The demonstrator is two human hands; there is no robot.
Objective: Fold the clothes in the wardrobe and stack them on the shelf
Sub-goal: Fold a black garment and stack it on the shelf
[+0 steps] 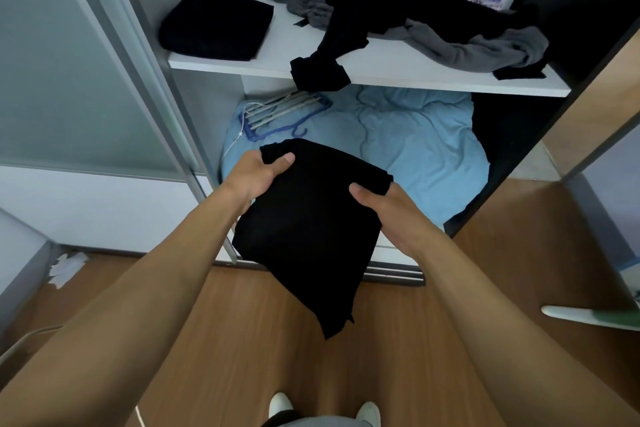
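Black garment [308,229], partly folded, hangs in front of the wardrobe, its upper corners pinched by the left hand [256,177] and right hand [384,208]. Beyond, on the shelf [398,74], one folded black stack [214,22] lies left; a tangled black-and-grey heap [415,21] remains unfolded.

Diffuse light is falling evenly, casting only faint shadows. The held black garment [311,218] is showing no surface detail. Wide-angle distortion is bowing the wardrobe frame [149,80]; edges are softening slightly.

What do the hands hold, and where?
A folded black cloth garment: left hand grips its far left corner, right hand its far right corner.
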